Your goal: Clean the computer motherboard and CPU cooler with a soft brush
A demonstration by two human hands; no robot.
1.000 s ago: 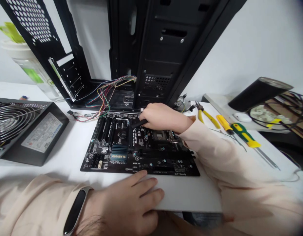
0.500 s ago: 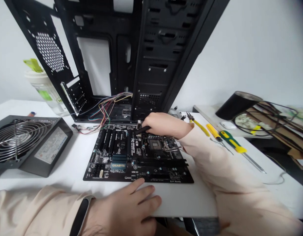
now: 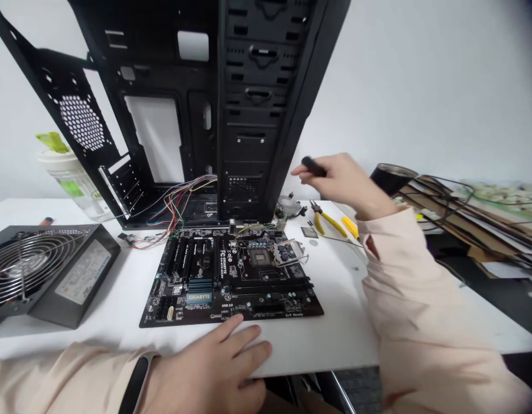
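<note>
The step seems to be moving a black rod [image 3: 313, 167], gripped in the right hand [image 3: 345, 179]; the left hand [image 3: 214, 362] spreads at the motherboard [image 3: 190, 314]. Next contact calls for care.

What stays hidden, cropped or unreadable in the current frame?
All in the head view:
- One end of the black rod: covered by the right hand.
- Computer case top: cut off by the upper edge.
- Power supply: cut off at left.
- Label print: too small, blurred.
- Rest of the yellow handle: behind the right sleeve.
</note>
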